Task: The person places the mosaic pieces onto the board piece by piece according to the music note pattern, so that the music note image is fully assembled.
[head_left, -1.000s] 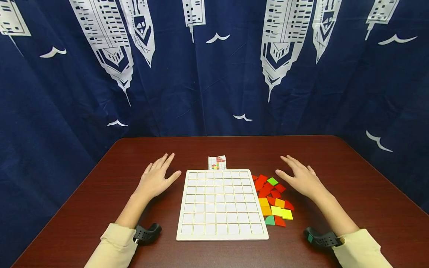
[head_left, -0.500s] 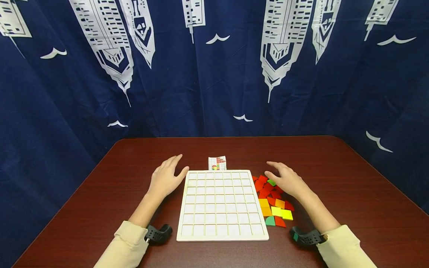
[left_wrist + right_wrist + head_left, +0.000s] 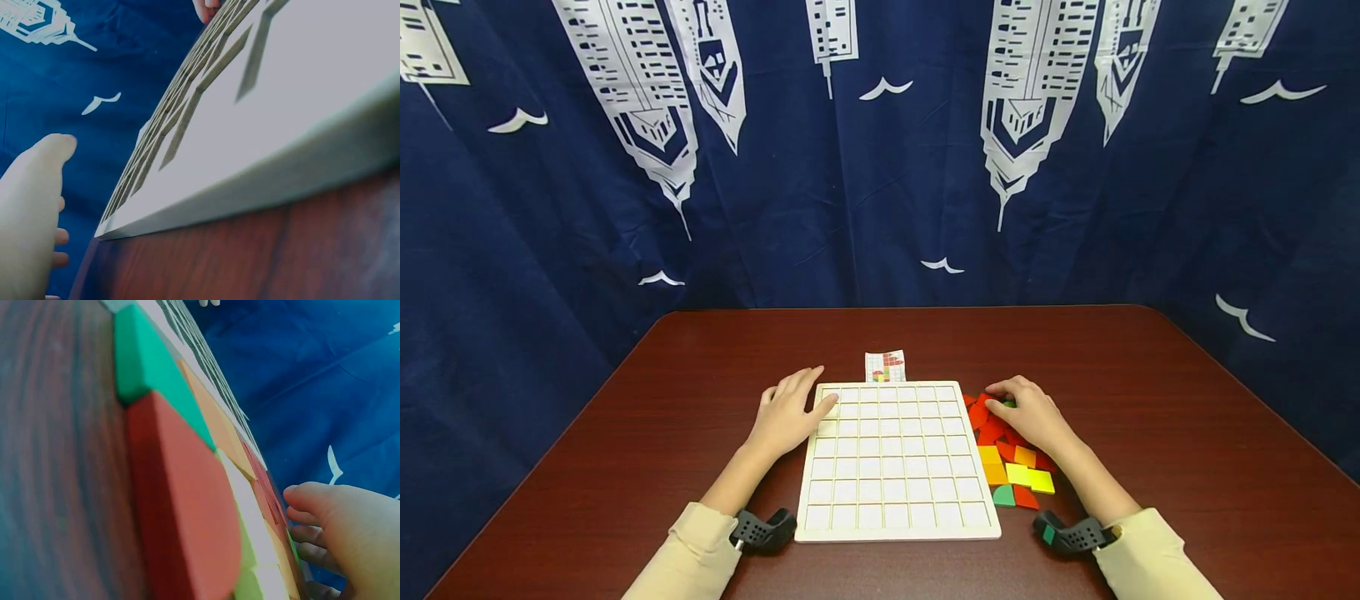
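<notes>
A white grid board (image 3: 895, 457) with raised lines lies flat on the table. At its far left corner is my left hand (image 3: 784, 421), fingers extended and thumb overlapping the board's edge; nothing is held. My right hand (image 3: 1036, 417) hovers over the far end of a pile of flat coloured pieces, with thumb and fingers apart above the red pieces (image 3: 991, 429). Part of a green piece (image 3: 1010, 404) shows beneath the fingers. In the right wrist view, a red quarter-round piece (image 3: 187, 512) and a green one (image 3: 153, 369) stand close to the camera.
Behind the board lies a small printed card (image 3: 885, 367) with a coloured grid pattern. Orange pieces (image 3: 994, 473) and yellow pieces (image 3: 1030, 477) lie along the board's right edge. A blue curtain (image 3: 850, 208) hangs behind the brown table (image 3: 625, 467).
My left hand has moved right to the board's far left corner. My right hand has moved left and come down over the red pieces. Board and card have stayed put.
</notes>
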Motion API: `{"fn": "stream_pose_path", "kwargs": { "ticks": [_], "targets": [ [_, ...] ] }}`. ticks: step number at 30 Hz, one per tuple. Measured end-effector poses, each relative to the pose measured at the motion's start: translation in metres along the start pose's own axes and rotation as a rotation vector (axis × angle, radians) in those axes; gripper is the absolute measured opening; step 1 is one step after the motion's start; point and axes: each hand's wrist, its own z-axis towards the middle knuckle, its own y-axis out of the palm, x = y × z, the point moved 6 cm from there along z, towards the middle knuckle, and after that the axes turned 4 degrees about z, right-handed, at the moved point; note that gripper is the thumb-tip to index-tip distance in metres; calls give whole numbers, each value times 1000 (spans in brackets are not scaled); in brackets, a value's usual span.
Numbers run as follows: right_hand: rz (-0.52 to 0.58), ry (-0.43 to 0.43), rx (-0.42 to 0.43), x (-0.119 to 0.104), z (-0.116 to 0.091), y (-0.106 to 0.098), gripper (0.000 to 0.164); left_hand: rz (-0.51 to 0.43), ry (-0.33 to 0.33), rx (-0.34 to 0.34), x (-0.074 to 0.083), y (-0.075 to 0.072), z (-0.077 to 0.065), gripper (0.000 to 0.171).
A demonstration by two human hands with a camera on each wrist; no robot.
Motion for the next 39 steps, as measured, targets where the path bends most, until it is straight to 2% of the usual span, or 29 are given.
{"fn": "stream_pose_path", "kwargs": {
  "ticks": [7, 17, 29, 39],
  "targets": [
    [-12, -12, 29, 4, -2, 4, 29, -11, 36, -148, 0, 15, -5, 73],
    [-11, -12, 28, 5, -2, 6, 31, -12, 71, -260, 1, 24, -10, 82],
    [10, 20, 35, 8, -5, 6, 27, 25, 90, -287, 2, 28, -14, 83],
    [23, 20, 49, 8, -1, 6, 24, 33, 93, -290, 3, 26, -13, 82]
  ]
}}
